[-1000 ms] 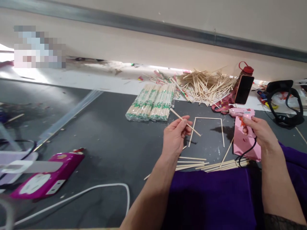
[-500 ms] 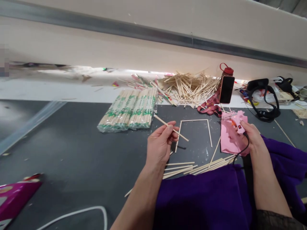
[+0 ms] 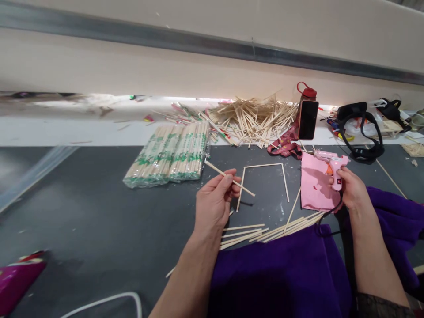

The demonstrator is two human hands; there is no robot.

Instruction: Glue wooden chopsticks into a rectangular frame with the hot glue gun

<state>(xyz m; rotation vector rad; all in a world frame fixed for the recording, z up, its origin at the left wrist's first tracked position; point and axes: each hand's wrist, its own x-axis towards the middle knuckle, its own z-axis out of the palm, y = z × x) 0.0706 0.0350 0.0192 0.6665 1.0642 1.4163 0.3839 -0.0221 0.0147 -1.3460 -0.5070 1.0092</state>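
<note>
Between thumb and fingers, my left hand pinches a pale wooden chopstick, tilted down to the right. Just beyond it, a three-sided frame of sticks lies on the dark grey mat, its near side unclosed. My right hand is closed around the handle of a pink hot glue gun with an orange trigger. The gun's nozzle points left, over a pink cloth. Several loose chopsticks lie in front of me, beside purple fabric.
Plastic-wrapped chopstick packs lie left of centre. Behind stands a heap of loose chopsticks, with a phone leaning on a red-capped bottle. A black head strap sits at the right. A white cable curves at lower left.
My right hand has turned the glue gun more upright and moved it slightly right, off the cloth's middle. My left hand still holds the chopstick in much the same pose. The view has shifted slightly.
</note>
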